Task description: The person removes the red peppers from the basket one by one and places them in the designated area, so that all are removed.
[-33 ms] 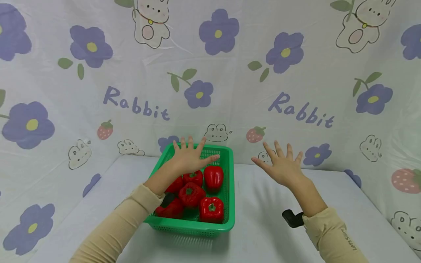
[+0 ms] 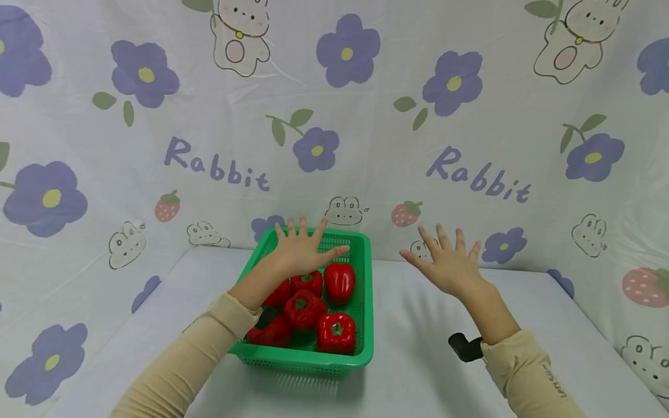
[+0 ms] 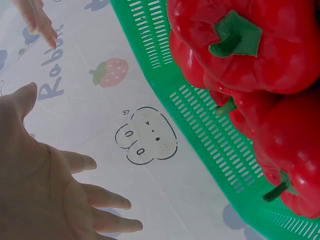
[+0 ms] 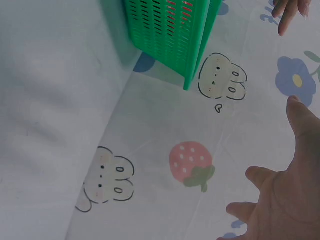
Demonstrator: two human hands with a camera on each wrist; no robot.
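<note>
Left hand [image 2: 300,251]: held flat with fingers spread, at frame centre, over the far end of the basket; nothing is gripped.
Basket [image 2: 366,302]: green, set on the table [image 2: 418,360], lower centre.
Peppers [image 2: 337,333]: red, piled inside the basket, untouched.
Right hand [image 2: 448,262]: splayed, empty, right of centre, raised above bare table beside the basket.
Backdrop [image 2: 470,116]: rabbit-print sheet hung behind.

Spread hands [image 2: 303,249] hover above peppers [image 2: 335,332] in basket [image 2: 366,302].
</note>
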